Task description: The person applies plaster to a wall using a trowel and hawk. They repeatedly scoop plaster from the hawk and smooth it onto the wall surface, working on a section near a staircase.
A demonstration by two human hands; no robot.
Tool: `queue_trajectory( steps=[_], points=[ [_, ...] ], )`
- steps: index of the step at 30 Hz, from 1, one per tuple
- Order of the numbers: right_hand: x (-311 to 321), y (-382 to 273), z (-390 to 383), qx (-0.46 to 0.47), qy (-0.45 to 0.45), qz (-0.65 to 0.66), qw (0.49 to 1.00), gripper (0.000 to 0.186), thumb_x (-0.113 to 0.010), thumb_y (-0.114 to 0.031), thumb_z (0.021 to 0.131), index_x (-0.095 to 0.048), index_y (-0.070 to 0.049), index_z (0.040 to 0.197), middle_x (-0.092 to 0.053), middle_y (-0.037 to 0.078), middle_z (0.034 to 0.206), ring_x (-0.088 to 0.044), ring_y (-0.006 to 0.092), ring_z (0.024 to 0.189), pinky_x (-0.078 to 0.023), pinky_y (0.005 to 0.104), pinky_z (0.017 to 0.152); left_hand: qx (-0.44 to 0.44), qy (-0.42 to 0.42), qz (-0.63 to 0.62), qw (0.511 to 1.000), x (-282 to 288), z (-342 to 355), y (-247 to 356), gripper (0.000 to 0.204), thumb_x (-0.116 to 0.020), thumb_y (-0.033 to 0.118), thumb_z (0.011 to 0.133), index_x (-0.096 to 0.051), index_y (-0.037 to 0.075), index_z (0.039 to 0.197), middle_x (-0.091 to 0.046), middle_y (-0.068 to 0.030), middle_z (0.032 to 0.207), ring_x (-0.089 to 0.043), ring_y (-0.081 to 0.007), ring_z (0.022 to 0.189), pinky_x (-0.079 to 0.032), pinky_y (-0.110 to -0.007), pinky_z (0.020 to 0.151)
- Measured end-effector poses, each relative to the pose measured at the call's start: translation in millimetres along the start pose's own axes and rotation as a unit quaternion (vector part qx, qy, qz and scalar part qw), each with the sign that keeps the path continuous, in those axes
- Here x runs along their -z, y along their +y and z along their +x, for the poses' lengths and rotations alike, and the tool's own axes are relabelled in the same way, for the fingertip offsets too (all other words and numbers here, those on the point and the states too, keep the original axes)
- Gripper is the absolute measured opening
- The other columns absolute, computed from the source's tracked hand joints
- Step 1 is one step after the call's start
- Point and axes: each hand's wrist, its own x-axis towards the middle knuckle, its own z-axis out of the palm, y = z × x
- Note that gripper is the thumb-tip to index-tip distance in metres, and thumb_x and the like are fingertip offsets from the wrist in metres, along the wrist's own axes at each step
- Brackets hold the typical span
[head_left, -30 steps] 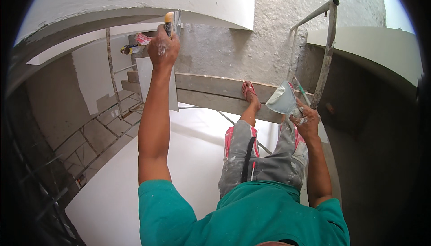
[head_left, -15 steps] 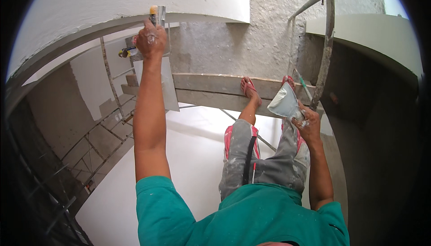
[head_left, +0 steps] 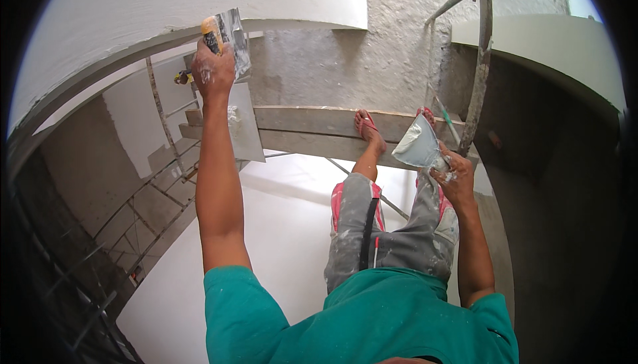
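Observation:
My left hand (head_left: 212, 75), smeared with white, is closed on the orange-and-black handle of a wide metal scraper (head_left: 233, 38), held up near the edge of a white wall. Beneath it a pale board (head_left: 247, 131) with a white lump of compound leans across the wooden planks. My right hand (head_left: 455, 178) grips a triangular putty knife (head_left: 419, 141) loaded with white compound, held above my right leg. A thin green-handled tool (head_left: 445, 117) stands behind it by the metal rail.
Wooden planks (head_left: 306, 123) run crosswise under my sandalled feet. A metal rail (head_left: 480, 78) rises at the right, before a rough wall (head_left: 319, 65). A white curved wall (head_left: 133, 12) overhangs the left, above scaffold bars (head_left: 156, 108). A large white surface (head_left: 173, 277) lies below.
My left hand and scraper have moved left, the scraper turning to show its blade. My right hand has shifted slightly. My right foot has come into view on the planks.

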Motion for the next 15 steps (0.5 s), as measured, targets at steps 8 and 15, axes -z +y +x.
queue_trajectory(
  steps=[8, 15],
  points=[
    [-7, 22, -5, -0.052, -0.008, 0.003, 0.999, 0.063, -0.072, -0.005, 0.063, -0.059, -0.011, 0.124, -0.066, 0.013, 0.088, -0.064, 0.0288, 0.074, -0.051, 0.0335, 0.069, 0.006, 0.017, 0.079, 0.997, -58, 13, 1, 0.032, -0.062, 0.025, 0.076, -0.058, 0.000, 0.096, -0.066, -0.0255, 0.084, -0.065, -0.0421, 0.082, -0.050, -0.047, 0.079],
    [-8, 25, -7, -0.038, 0.001, 0.000, 0.999, 0.063, -0.072, -0.007, 0.063, -0.059, -0.011, 0.124, -0.066, 0.013, 0.087, -0.064, 0.0302, 0.075, -0.051, 0.0351, 0.070, 0.050, 0.038, 0.072, 0.995, -5, 22, -5, 0.032, -0.062, 0.026, 0.078, -0.059, 0.000, 0.096, -0.067, -0.0230, 0.090, -0.065, -0.0399, 0.085, -0.050, -0.046, 0.079]
  ],
)
